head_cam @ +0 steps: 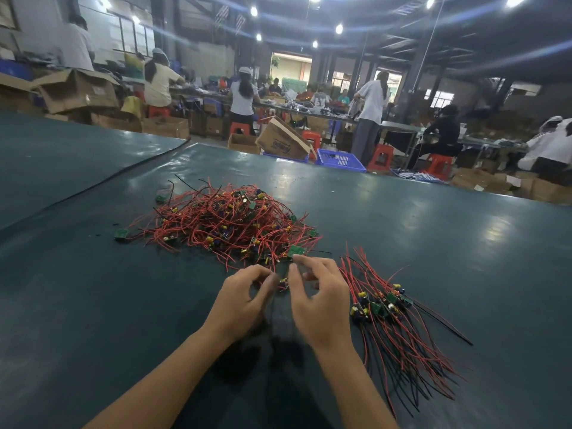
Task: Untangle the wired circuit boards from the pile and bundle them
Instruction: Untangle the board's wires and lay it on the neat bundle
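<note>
A tangled pile of small green circuit boards with red and black wires (229,221) lies on the dark green table (433,230). To its right lies a sorted bundle of boards (383,305), their wires fanned toward me. My left hand (244,301) and my right hand (318,301) meet at the pile's near edge. Between them sits a small wired board (283,283); my left fingers curl around its wires, blurred. My right thumb and fingers curve close beside the board.
A loose green board (121,234) lies at the pile's left. A black seam (93,187) crosses the table at the left. Beyond the far edge are a blue basket (340,159), cardboard boxes, red stools and several seated and standing people.
</note>
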The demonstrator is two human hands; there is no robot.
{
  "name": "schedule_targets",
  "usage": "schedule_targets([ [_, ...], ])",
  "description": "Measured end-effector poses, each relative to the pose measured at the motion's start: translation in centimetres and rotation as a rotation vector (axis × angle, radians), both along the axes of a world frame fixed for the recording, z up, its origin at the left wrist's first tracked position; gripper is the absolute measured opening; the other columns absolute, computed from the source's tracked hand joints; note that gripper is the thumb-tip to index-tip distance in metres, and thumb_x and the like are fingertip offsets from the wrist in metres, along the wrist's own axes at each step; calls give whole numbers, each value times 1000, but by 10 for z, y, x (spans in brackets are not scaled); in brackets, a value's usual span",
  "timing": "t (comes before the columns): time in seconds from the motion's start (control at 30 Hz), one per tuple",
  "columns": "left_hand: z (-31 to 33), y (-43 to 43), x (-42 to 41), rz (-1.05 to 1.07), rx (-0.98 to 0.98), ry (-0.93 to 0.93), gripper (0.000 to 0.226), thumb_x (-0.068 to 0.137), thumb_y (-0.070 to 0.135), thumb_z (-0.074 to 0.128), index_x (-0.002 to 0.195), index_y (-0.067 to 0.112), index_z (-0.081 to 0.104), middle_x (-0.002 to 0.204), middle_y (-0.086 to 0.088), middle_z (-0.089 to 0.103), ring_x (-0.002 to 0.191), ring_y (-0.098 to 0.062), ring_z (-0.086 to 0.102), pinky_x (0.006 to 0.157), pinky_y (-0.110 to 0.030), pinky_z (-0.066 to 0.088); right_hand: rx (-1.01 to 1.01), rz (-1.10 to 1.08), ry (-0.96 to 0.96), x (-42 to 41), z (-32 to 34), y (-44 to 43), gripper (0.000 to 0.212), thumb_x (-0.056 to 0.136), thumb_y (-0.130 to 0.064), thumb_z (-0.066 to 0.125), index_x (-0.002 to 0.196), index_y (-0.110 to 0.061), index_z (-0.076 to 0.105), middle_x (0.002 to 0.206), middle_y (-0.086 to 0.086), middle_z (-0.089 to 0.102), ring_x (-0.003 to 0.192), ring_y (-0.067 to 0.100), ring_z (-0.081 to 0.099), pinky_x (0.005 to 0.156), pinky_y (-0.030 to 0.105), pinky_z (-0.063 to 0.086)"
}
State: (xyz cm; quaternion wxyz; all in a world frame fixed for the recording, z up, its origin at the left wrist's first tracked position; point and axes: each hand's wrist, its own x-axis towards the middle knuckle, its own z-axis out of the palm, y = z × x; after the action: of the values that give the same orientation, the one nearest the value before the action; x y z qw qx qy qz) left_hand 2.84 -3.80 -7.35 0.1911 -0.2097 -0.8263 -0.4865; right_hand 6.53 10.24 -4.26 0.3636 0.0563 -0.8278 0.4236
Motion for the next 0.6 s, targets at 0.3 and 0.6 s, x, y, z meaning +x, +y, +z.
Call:
schedule_targets([
  [0.3, 13, 15, 12, -252, 606, -340, 44, 90, 40, 45, 81, 7, 72, 69, -17, 63, 64, -22, 56, 59, -28, 47, 55, 193, 171, 19, -11, -3, 15, 90, -21, 68, 93, -8, 74, 104, -1, 64, 100, 6, 62, 84, 20, 52],
  [0.6, 20, 16, 12, -190, 679, -359, 22, 96, 5, 51, 95, 10, 73, 68, -7, 65, 60, -19, 58, 56, -28, 46, -226, 118, 160, 20, -14, -9, 14, 89, -23, 67, 102, -19, 69, 110, -6, 63, 106, 10, 62, 81, 21, 53],
])
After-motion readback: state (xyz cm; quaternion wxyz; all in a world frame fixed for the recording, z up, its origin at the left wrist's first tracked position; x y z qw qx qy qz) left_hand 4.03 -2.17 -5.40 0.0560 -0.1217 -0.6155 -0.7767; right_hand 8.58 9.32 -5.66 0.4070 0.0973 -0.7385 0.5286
